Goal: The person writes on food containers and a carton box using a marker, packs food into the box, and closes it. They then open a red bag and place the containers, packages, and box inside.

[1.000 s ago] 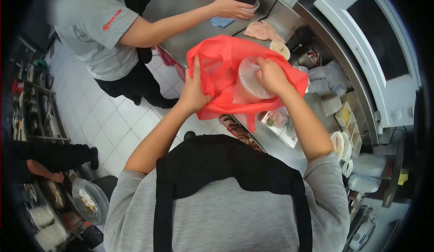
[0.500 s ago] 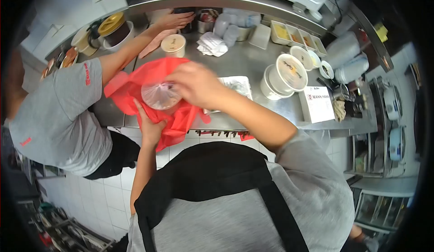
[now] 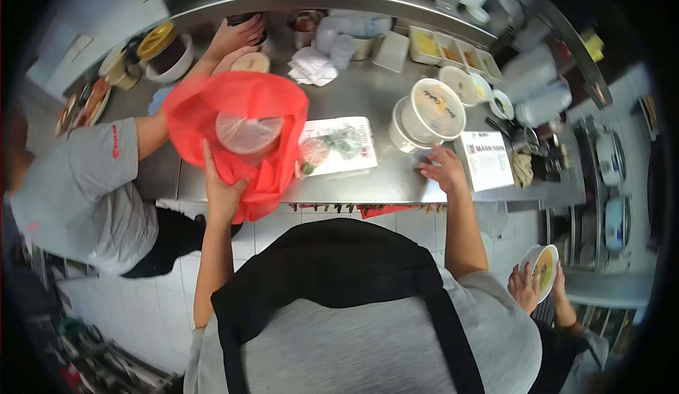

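My left hand (image 3: pixel 225 194) grips the near side of a red bag (image 3: pixel 191 107), with the thumb and fingers on its outside. Inside the bag's wide mouth sits a round tub wrapped in clear plastic (image 3: pixel 247 134). Just in front of the stacked white tubs, my right hand (image 3: pixel 445 171) reaches over the counter edge with fingers apart and nothing in it. The upper lidded tub (image 3: pixel 437 109) has dark writing on its lid. Between both hands lies a flat white printed packet (image 3: pixel 361 157), with small clear bags of green and orange food (image 3: pixel 343 141) on it.
A white box with lettering (image 3: pixel 488 164) stands right of the tubs. Behind are a tray of food compartments (image 3: pixel 426 44), folded white cloths (image 3: pixel 312 67) and a lidded tub (image 3: pixel 251 62). A co-worker's arm (image 3: pixel 152 136) reaches past the bag. Another person at lower right holds a bowl (image 3: pixel 546 274).
My right hand has left the bag and swung right to the stacked tubs. The bag's mouth is wider. A person with a bowl has come into view at lower right.
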Motion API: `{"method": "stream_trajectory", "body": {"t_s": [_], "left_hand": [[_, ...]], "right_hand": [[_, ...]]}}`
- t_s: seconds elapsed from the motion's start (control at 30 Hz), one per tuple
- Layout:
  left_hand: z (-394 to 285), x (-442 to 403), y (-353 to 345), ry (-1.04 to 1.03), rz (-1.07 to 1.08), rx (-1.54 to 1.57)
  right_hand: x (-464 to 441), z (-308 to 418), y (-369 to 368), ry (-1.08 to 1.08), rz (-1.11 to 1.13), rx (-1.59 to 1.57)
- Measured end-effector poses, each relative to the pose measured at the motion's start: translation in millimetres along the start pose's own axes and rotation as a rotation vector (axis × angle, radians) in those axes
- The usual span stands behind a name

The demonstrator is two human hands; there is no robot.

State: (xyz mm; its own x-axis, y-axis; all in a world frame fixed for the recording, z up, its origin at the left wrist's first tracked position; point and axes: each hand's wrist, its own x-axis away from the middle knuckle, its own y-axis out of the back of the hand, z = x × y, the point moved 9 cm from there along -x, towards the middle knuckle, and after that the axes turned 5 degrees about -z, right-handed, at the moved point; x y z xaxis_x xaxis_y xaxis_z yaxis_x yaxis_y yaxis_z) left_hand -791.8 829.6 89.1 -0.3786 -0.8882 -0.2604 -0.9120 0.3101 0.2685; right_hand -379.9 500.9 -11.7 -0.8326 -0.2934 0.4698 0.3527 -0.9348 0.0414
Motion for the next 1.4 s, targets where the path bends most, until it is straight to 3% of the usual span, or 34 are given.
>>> {"method": "stream_trajectory", "body": {"t_s": [0.07, 0.2, 0.43, 0.7, 0.77, 0.9, 1.03, 1.13, 1.23, 1.27, 1.4], "left_hand": [[-19, 16, 27, -0.022, -0.076, -0.254], [-28, 44, 56, -0.028, -0.099, -0.476], [-12, 70, 57, 0.153, -0.104, -0.398], [-3, 76, 56, 0.199, -0.052, -0.304], [2, 77, 57, 0.138, -0.051, -0.322], [13, 79, 55, 0.081, -0.020, -0.286], [13, 79, 57, 0.131, -0.020, -0.197], [15, 80, 61, 0.151, -0.046, -0.183], [13, 83, 79, 0.249, -0.173, -0.165], [14, 83, 84, 0.299, -0.201, -0.116], [35, 90, 89, 0.265, -0.219, -0.215]], "right_hand": [[-6, -2, -19, 0.011, 0.058, -0.112], [-29, 7, -35, -0.012, 0.117, -0.249], [4, -5, 5, 0.148, -0.009, -0.261], [114, 42, 9, 0.147, 0.091, -0.046], [125, 58, -15, 0.207, 0.189, 0.025], [175, 91, -133, 0.247, 0.455, 0.085], [193, 65, -247, 0.117, 0.717, -0.090], [202, 23, -321, 0.122, 0.800, 0.001], [210, -13, -352, 0.103, 0.743, 0.199], [223, -11, -353, 0.128, 0.742, 0.047], [208, -39, -333, -0.012, 0.768, 0.214]]}}
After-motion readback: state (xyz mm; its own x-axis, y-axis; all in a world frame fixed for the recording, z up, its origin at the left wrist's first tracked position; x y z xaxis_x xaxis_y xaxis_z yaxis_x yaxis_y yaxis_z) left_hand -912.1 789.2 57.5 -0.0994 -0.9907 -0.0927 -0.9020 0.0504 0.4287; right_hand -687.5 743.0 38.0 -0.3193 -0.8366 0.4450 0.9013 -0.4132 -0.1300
